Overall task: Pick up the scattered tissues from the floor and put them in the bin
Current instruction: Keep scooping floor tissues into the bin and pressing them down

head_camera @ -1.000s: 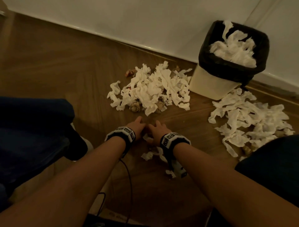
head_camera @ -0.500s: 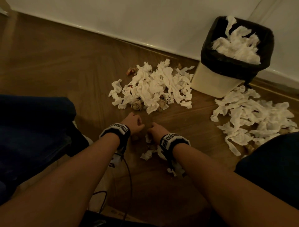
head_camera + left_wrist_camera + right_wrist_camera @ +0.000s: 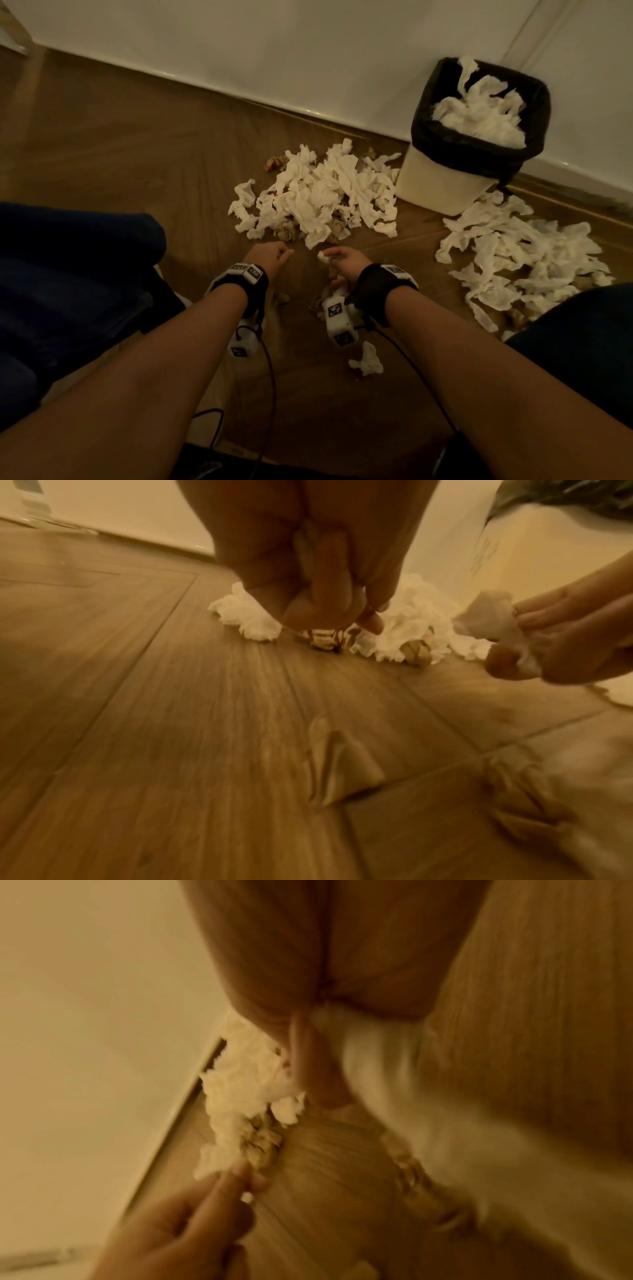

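Right hand (image 3: 346, 262): white tissue wad (image 3: 323, 257) held in curled fingers (image 3: 534, 620), just above floor (image 3: 137, 164). Left hand (image 3: 269, 255): fingers curled tight, thin scrap apparently pinched; contents not clearly shown. Brown crumpled scraps (image 3: 339, 764) left on floor beneath hands; one tissue (image 3: 367, 359) nearer. Bin (image 3: 445, 181) far right, already filled near rim. Large pile (image 3: 322, 195) left of bin and second spread (image 3: 520, 260) to right not yet collected. Task judged well short of done.
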